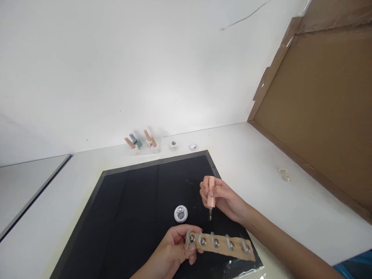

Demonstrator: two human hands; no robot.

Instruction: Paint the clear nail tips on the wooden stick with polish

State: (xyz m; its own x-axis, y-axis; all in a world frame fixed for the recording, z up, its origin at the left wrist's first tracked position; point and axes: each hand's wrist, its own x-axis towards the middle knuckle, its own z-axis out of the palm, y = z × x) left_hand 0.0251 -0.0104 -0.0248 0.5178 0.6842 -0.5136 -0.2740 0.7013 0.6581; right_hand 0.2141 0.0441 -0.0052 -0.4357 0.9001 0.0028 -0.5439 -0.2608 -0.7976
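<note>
My left hand (173,248) grips the left end of a tan strip (238,254), thumb in front and fingers behind. Along the strip stand several pale nail tips (228,241) beside round silvery studs (216,243). My right hand (225,197) is closed around the peach cap of a nail polish brush (212,199). Its dark, wet-looking bristles point down, above the strip and apart from it. Left of the brush, a small round white pot (180,214) with silvery contents sits on the black mat (136,209).
Along the back stand several polish bottles (153,144), a small white container (173,145) and a round white dish (193,147). Two small cream rings (283,171) lie on the right of the white table (247,162). A brown cardboard panel (325,104) borders the right side.
</note>
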